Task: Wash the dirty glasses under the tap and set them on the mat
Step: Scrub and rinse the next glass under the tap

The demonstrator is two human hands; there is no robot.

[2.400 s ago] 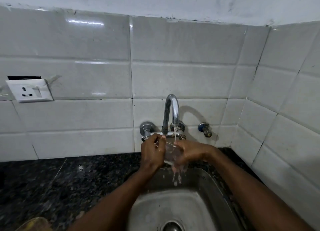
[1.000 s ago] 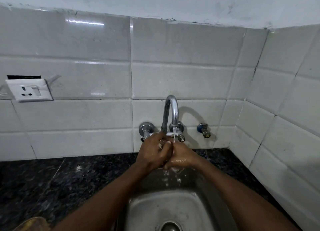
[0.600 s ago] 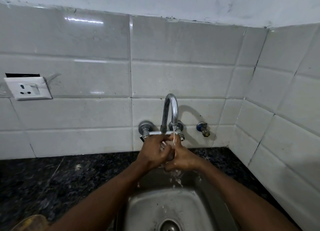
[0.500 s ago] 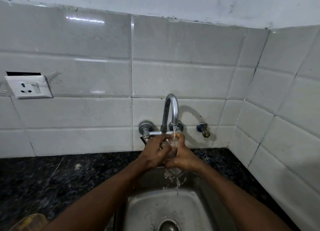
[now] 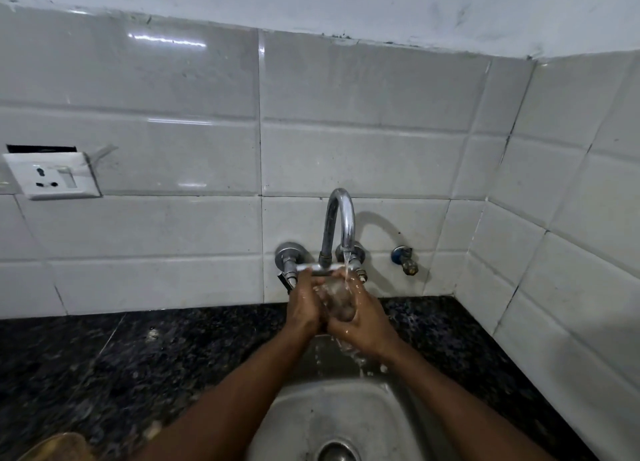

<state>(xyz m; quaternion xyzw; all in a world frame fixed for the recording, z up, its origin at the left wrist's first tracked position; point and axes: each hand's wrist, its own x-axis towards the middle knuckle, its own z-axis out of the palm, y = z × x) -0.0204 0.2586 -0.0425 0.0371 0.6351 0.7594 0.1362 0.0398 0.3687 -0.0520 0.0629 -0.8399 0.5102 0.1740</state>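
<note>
A clear drinking glass (image 5: 337, 301) is held upright under the chrome tap (image 5: 341, 225), and the running stream falls into its mouth. My left hand (image 5: 304, 308) wraps the glass from the left. My right hand (image 5: 363, 325) cups it from the right and below. Water spills off my right hand into the steel sink (image 5: 346, 422). My fingers hide much of the glass. No mat is in view.
A dark speckled granite counter (image 5: 121, 374) surrounds the sink. White tiled walls close in behind and on the right. A wall socket (image 5: 52, 176) sits at the left. A small valve (image 5: 405, 259) sticks out right of the tap. A yellowish object (image 5: 55, 448) shows at the bottom-left corner.
Both hands have stayed on the glass under the stream, shifting their grip around it. The glass now stands more upright with its mouth showing between my hands.
</note>
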